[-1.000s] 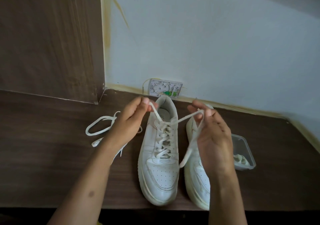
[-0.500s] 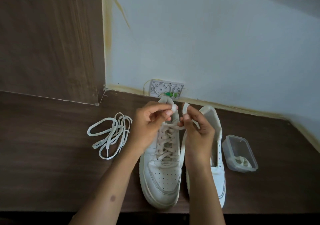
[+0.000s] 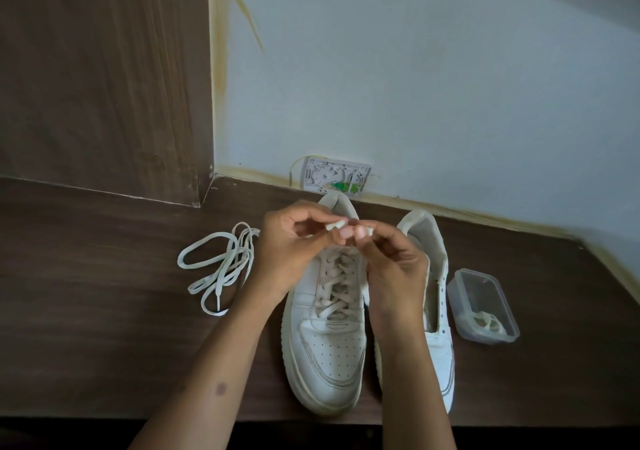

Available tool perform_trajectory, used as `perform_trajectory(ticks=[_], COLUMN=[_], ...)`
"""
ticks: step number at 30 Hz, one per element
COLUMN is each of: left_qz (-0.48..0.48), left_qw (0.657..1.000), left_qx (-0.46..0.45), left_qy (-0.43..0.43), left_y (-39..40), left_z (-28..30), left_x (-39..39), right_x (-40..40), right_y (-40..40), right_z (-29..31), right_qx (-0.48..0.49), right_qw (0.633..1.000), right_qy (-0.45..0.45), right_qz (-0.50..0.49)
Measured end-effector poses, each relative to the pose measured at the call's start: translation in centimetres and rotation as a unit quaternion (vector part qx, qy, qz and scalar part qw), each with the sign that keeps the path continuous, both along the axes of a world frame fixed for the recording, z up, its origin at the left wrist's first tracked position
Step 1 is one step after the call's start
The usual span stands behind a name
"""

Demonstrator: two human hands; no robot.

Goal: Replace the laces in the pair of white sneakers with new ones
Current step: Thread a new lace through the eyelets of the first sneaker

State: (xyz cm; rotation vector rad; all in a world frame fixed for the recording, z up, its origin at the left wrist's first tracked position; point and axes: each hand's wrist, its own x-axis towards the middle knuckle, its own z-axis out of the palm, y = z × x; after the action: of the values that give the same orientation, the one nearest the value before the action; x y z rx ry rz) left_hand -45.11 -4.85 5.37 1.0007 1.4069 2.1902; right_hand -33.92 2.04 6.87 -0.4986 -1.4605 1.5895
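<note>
Both hands were raised above the laced sneaker (image 3: 329,339), fingers curled. The left hand (image 3: 294,242) pinched one lace end (image 3: 335,225); the right hand (image 3: 391,262) pinched the other lace end (image 3: 367,231), fingertips nearly touching. The unlaced sneaker (image 3: 438,311) lay just right of the right hand. A loose lace (image 3: 221,269) lay left of the left hand. A clear container (image 3: 485,302) sat right of both.

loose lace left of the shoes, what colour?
White, a shade brighter than the sneakers. The loose lace lies coiled on the dark wood-grain table; the head view shows it.
</note>
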Motion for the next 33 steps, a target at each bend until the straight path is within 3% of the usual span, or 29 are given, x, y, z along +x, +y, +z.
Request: perform_trajectory(ticks=[3,6,12,17,20,23,26,31,33], left_qz=[-0.037,-0.024,0.066,0.119,0.107,0.01,-0.051,0.079,0.137], left_qw=[0.993,0.989,0.966,0.908,0.94,0.984,0.996,0.983,0.972], left_qx=[-0.023,-0.043,-0.117,-0.147,-0.143,-0.118,-0.074,-0.09,-0.126], left_qy=[0.106,0.141,0.221,0.374,0.29,0.13,-0.016,-0.138,-0.14], left_y=[-0.3,-0.5,-0.7,0.2,0.3,-0.1,-0.7,-0.9,-1.1], left_z=[0.0,0.0,-0.4,-0.9,-0.8,-0.1,0.9,0.1,-0.4], left_x=[-0.1,-0.5,-0.6,-0.4,0.1,-0.2,-0.2,-1.3,-2.3], right_x=[0.1,0.2,0.1,0.1,0.1,0.3,0.5,1.5,2.1], right_y=[0.3,0.4,0.0,-0.1,-0.1,0.3,0.6,1.4,2.0], right_z=[-0.2,-0.2,-0.5,-1.1,-1.1,-1.2,-1.1,-1.0,-1.0], right_qx=[-0.046,-0.03,0.2,0.257,0.253,0.224,0.179,0.14,0.119], right_qw=[0.998,0.998,0.974,0.96,0.961,0.965,0.974,0.972,0.967], right_qy=[-0.001,-0.018,-0.088,-0.089,-0.084,-0.088,-0.097,-0.127,-0.153], right_qz=[-0.034,-0.047,-0.068,-0.065,-0.073,-0.101,-0.104,-0.138,-0.168])
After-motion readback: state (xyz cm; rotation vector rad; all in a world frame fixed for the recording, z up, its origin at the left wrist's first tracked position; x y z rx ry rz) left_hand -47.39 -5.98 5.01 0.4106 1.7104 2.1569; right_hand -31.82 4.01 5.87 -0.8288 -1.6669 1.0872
